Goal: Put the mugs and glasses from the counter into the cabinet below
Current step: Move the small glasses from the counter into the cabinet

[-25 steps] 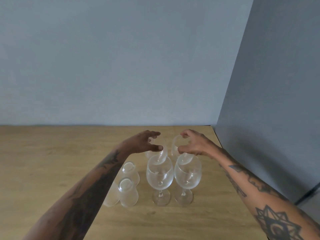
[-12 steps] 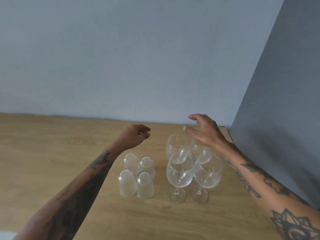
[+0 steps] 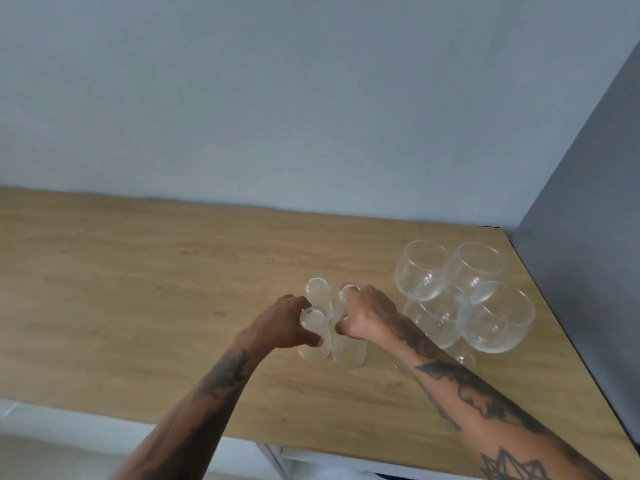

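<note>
Counter, wooden, light oak finish; far edge against a blue-grey wall, right edge against a darker panel.

Item 1. Small frosted tumblers, four, standing upside down in a tight square cluster near the middle of the counter, somewhat toward its front edge. All four rest on the surface.

Item 2. Stemmed wine glasses, four, upright, bowls touching or overlapping in view, grouped at the counter's far right corner, just beside the tumblers. Untouched.

Item 3. Mugs: none in view.

Item 4. Cabinet: only a pale strip below the counter's front edge shows; whether any door is open cannot be told.

Progress, judged: nothing appears stowed yet. Eight glasses remain on the counter; the first pick-up is in hand.

Left hand: fingers curled around the front-left tumbler, thumb on its near side, closed in a wrap grip on the upper body. The tumbler looks not yet lifted.

Right hand: fingers bent and bunched over the two right-hand tumblers, front-right tumbler showing below the palm. Whether it pinches one tumbler or both cannot be told.
</note>
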`<control>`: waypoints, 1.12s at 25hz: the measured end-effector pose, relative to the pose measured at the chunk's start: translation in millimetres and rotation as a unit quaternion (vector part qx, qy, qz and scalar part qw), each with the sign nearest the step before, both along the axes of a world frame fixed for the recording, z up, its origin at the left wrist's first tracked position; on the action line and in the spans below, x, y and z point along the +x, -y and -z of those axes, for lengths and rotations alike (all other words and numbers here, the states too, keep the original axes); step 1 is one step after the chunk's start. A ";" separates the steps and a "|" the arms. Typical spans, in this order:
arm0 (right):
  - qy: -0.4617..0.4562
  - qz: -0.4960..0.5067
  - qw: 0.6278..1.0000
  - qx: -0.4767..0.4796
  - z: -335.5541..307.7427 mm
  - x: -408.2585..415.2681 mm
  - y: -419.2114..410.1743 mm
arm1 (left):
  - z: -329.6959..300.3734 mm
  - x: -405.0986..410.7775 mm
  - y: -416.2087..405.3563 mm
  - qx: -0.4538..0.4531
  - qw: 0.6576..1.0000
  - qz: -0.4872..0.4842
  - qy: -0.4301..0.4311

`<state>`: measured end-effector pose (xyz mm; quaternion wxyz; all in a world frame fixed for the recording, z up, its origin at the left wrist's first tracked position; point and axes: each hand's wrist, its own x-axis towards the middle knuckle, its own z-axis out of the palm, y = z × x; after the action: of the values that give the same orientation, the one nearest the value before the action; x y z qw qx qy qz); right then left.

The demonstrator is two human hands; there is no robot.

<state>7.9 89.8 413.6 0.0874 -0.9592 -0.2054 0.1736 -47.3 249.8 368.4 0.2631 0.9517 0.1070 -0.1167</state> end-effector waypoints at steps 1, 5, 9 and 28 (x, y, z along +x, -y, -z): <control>0.003 0.014 1.000 0.008 13.3 -3.9 2.5 | 8.6 -1.9 -0.1 -0.014 1.000 0.001 0.020; 0.029 0.058 0.995 0.075 58.4 -19.3 10.9 | 38.6 -11.5 -2.2 -0.099 0.992 -0.036 0.076; 0.066 0.138 0.954 0.258 90.4 -40.2 19.4 | 58.5 -21.2 3.3 -0.180 0.972 -0.076 0.132; 0.192 -0.032 0.886 0.422 27.4 -119.6 104.9 | -14.8 -143.8 88.4 -0.144 0.921 -0.163 0.324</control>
<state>-111.7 -15.1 386.2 0.4371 -0.8392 -0.3028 -0.1138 -191.1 161.4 383.2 0.4333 0.8585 0.1520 0.2281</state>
